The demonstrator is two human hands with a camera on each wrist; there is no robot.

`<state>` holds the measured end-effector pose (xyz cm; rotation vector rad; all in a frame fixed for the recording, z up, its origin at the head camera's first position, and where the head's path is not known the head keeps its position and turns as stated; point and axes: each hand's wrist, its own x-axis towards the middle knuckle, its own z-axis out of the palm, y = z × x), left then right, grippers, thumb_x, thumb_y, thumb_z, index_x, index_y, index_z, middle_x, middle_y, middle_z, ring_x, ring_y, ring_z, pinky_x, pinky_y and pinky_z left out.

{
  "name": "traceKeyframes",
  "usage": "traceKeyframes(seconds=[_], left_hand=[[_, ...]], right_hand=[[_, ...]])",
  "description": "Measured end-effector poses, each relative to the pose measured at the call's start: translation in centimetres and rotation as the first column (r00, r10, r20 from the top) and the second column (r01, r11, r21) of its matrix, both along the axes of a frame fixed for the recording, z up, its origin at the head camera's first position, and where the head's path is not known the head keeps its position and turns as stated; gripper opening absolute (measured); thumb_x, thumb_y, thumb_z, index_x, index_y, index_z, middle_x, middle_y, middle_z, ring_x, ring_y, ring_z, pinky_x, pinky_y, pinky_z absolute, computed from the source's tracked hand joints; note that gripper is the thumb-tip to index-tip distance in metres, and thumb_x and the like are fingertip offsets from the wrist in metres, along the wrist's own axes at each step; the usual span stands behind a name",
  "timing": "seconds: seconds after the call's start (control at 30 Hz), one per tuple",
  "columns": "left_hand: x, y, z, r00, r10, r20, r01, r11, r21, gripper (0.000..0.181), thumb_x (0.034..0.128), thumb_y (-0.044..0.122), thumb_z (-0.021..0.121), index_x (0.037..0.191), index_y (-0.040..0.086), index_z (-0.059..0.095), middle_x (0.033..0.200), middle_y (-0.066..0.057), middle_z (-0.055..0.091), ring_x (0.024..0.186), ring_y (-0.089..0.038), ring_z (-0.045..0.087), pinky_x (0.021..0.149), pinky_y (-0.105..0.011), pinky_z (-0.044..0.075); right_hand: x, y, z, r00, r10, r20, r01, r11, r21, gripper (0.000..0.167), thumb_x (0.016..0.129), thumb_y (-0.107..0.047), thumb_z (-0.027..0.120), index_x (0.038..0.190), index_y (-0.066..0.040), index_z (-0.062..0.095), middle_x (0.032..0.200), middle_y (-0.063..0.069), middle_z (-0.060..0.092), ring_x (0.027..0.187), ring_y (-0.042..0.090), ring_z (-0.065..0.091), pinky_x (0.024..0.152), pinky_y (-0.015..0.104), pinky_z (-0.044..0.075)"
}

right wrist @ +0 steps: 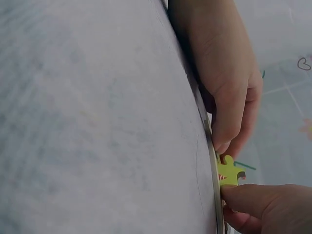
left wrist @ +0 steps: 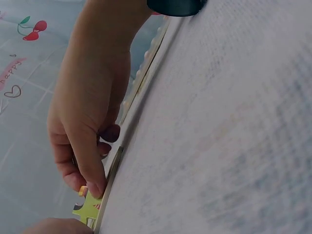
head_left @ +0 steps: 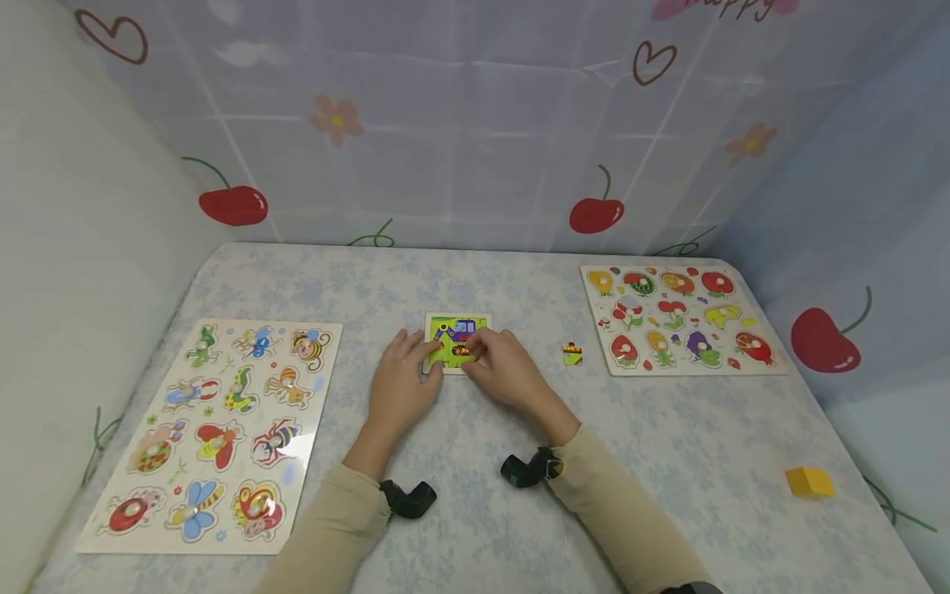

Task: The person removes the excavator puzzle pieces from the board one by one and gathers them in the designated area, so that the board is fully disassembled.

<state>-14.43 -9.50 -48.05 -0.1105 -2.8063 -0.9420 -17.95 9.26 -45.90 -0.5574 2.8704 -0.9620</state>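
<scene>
A small square jigsaw board with a purple digger picture on green lies mid-table. Over its near part, a green jigsaw piece stands tilted up from the board between both hands. My left hand is at the board's left side, pinching the piece's edge between thumb and fingers. From the right, my right hand pinches the opposite edge with thumb and bent index finger. The fingertips partly cover the piece and the picture. Another jigsaw piece, yellow-green with a dark red top, lies apart to the right of my right hand.
A large insect peg puzzle board lies at the left. At the back right is a fruit peg puzzle board. A yellow block sits near the right edge. A curtain hangs behind the table.
</scene>
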Motion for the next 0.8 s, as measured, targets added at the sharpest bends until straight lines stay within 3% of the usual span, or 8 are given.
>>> traceKeyframes(seconds=[0.2, 0.37, 0.5, 0.67, 0.8], left_hand=[[-0.1, 0.0, -0.2, 1.0, 0.002, 0.011, -0.002, 1.0, -0.004, 0.035, 0.0945, 0.03, 0.06, 0.125, 0.017, 0.07, 0.146, -0.011, 0.055, 0.146, -0.034, 0.036, 0.12, -0.053, 0.031], [0.0, 0.1, -0.2, 0.999, 0.012, 0.038, -0.011, 1.0, -0.007, 0.037, 0.0946, 0.031, 0.059, 0.127, 0.018, 0.068, 0.148, -0.01, 0.053, 0.148, -0.033, 0.034, 0.12, -0.053, 0.03], [0.1, 0.1, 0.0, 0.998, 0.013, 0.057, -0.012, 1.0, -0.01, 0.043, 0.0925, 0.039, 0.062, 0.13, 0.018, 0.067, 0.149, -0.009, 0.051, 0.149, -0.033, 0.032, 0.12, -0.055, 0.03], [0.1, 0.2, 0.0, 0.997, 0.009, 0.076, -0.004, 0.998, -0.064, 0.063, 0.0832, 0.056, 0.07, 0.133, 0.019, 0.064, 0.151, -0.009, 0.049, 0.149, -0.035, 0.03, 0.119, -0.058, 0.029], [0.2, 0.2, 0.0, 0.997, 0.011, 0.078, -0.006, 0.997, -0.072, 0.064, 0.0835, 0.057, 0.07, 0.134, 0.019, 0.064, 0.152, -0.009, 0.048, 0.15, -0.035, 0.03, 0.119, -0.059, 0.028]], right_hand=[[-0.1, 0.5, 0.6, 0.996, 0.025, 0.081, -0.019, 0.997, -0.078, 0.013, 0.092, -0.021, 0.071, 0.1, -0.017, 0.061, 0.091, -0.003, 0.064, 0.081, 0.014, 0.054, 0.07, 0.03, 0.047], [-0.1, 2.0, 0.7, 0.995, 0.009, 0.1, 0.004, 0.991, -0.136, 0.012, 0.094, -0.022, 0.069, 0.102, -0.019, 0.06, 0.09, -0.004, 0.065, 0.071, 0.015, 0.054, 0.064, 0.029, 0.046], [-0.3, 3.8, 1.1, 0.995, -0.033, 0.099, 0.045, 0.992, -0.121, 0.013, 0.093, -0.023, 0.069, 0.102, -0.019, 0.06, 0.091, -0.004, 0.065, 0.07, 0.016, 0.052, 0.064, 0.03, 0.044], [-0.5, 6.2, 1.6, 0.992, -0.079, 0.095, 0.09, 0.989, -0.118, 0.013, 0.093, -0.019, 0.07, 0.102, -0.015, 0.061, 0.093, 0.002, 0.067, 0.073, 0.018, 0.051, 0.067, 0.031, 0.042], [-0.7, 7.7, 1.7, 0.991, -0.099, 0.088, 0.108, 0.989, -0.102, 0.014, 0.094, -0.019, 0.069, 0.104, -0.013, 0.062, 0.095, 0.004, 0.069, 0.078, 0.02, 0.056, 0.07, 0.033, 0.044]])
